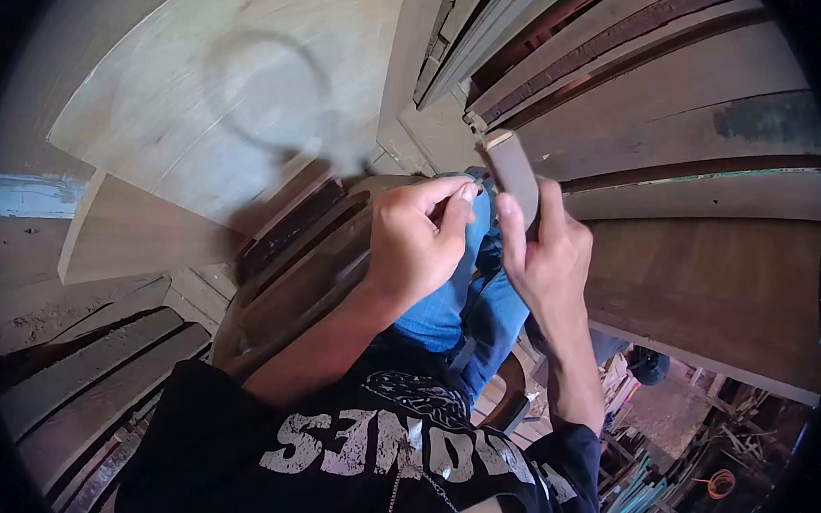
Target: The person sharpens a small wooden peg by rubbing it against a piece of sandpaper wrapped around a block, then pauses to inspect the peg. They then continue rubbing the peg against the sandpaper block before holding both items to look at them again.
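Note:
My right hand [552,255] is closed around a narrow brown block [515,174] with a pale, wood-coloured end. The block tilts up and away from me, my thumb lying along its near side. My left hand [419,234] is beside it, thumb and forefinger pinched together. Whatever is between those fingertips is too small to make out. The two hands are apart, above my legs in blue jeans [440,314].
A large pale curved board [347,58] spreads at the upper left, with a wedge-shaped wooden piece [142,233] below it. Wooden planks [695,132] are stacked on the right. Scrap wood [660,455] and an orange coil [721,484] lie at the lower right.

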Tool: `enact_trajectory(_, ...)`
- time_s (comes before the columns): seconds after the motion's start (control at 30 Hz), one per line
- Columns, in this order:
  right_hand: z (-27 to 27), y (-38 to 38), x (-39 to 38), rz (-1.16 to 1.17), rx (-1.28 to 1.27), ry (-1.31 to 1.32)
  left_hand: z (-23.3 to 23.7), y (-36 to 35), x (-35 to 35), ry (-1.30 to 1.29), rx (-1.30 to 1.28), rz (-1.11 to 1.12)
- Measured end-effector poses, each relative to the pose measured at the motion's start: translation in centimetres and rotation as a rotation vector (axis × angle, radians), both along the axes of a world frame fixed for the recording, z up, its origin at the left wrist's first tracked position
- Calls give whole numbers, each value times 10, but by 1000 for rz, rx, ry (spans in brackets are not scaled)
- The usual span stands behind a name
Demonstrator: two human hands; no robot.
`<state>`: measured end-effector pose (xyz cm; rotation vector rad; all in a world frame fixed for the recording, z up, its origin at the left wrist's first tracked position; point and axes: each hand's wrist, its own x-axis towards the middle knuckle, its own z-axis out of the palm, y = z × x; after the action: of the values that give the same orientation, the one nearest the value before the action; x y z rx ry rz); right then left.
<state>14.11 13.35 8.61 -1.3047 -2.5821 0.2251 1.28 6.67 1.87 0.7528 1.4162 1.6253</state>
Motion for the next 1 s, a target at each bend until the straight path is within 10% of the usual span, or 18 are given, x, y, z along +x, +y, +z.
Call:
enact_trajectory(0.6, 11, 1, -1, -68, -113, 267, 7, -1, -2, -96, 11, -75)
enact_trajectory(1.0, 2, -1, -3, 11, 21, -2, -1, -1, 1, 7, 2, -34)
